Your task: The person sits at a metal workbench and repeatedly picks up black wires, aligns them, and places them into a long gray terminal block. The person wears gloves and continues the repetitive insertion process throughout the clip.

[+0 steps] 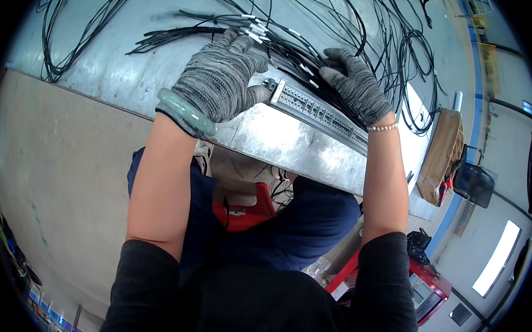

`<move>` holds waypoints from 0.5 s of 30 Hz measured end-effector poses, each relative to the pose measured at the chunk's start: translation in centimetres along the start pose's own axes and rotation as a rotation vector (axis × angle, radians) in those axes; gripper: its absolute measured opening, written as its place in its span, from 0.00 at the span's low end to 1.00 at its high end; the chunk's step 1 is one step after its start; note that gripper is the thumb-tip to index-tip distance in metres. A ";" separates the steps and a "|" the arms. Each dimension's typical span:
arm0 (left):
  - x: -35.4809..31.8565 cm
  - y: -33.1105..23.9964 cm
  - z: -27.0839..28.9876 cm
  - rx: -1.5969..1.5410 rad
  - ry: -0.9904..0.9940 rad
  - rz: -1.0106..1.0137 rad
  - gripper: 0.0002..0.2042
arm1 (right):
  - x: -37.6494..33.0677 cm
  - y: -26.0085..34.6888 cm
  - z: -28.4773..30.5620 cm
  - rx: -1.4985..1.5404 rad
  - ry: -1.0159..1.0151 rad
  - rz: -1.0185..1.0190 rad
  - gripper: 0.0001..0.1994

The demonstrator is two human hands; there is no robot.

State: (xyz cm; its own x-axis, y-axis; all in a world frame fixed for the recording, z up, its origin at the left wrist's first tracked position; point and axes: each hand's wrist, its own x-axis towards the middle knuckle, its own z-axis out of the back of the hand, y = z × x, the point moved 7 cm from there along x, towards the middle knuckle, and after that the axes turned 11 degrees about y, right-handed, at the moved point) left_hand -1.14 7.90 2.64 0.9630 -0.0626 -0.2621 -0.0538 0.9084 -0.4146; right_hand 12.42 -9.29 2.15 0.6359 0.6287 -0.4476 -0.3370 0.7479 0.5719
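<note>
Both of my hands wear grey knitted gloves. My left hand (222,75) lies over a bundle of black cables (289,48), fingers stretched out and fingertips by the white labels (257,32) on them. Its thumb stands apart, close to the end of a long metal strip (319,112) with rows of small holes. My right hand (358,84) is curled over the same bundle farther right, thumb and forefinger around some cables. The glove hides part of that grip. The strip lies along the table's near edge, below the bundle.
Loose black cables (88,30) lie at the far left of the metal table (127,83), and a larger coiled tangle (416,48) lies at the right. A cardboard box (441,156) is at the right end. A red stool (249,213) shows beneath.
</note>
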 end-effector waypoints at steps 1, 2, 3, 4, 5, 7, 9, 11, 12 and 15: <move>-0.2 -0.3 0.4 0.016 -0.051 -0.001 0.24 | 0.0 -0.4 -0.5 0.076 0.077 -0.036 0.24; -0.3 -0.5 0.9 0.034 -0.106 -0.004 0.23 | 0.5 -0.7 -0.8 0.065 0.190 -0.067 0.26; -0.1 -0.4 0.7 0.008 -0.067 0.016 0.23 | 0.5 -0.4 -0.9 -0.001 0.161 -0.045 0.23; 0.0 -0.2 0.5 -0.017 -0.029 0.035 0.23 | 1.1 -1.0 -1.3 0.014 0.217 -0.083 0.21; 0.1 0.0 0.4 -0.042 0.008 0.055 0.23 | 1.6 -1.4 -1.5 0.028 0.272 -0.121 0.19; -0.1 0.1 0.8 -0.107 0.040 0.043 0.22 | 1.3 -1.3 -1.1 0.045 0.215 -0.123 0.17; -0.3 0.5 1.3 -0.192 0.132 0.064 0.21 | 1.2 -1.1 -1.3 0.068 0.196 -0.116 0.16; -0.4 1.1 1.3 -0.225 0.131 0.109 0.19 | 1.3 -1.3 -1.6 0.092 0.212 -0.112 0.16; -0.2 1.7 1.0 -0.246 0.199 0.133 0.18 | 1.2 -1.2 -1.5 0.114 0.226 -0.101 0.16; -0.4 2.5 2.1 -0.252 0.173 0.148 0.14 | 1.4 -1.1 -1.3 0.094 0.202 -0.124 0.18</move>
State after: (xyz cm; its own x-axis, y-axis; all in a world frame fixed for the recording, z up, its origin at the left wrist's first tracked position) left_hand -1.14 11.03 3.58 0.8819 -0.0268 -0.4706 -0.2737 0.7837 -0.5576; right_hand 12.81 -8.95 -0.05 0.5140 0.5701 -0.6410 -0.1933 0.8050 0.5610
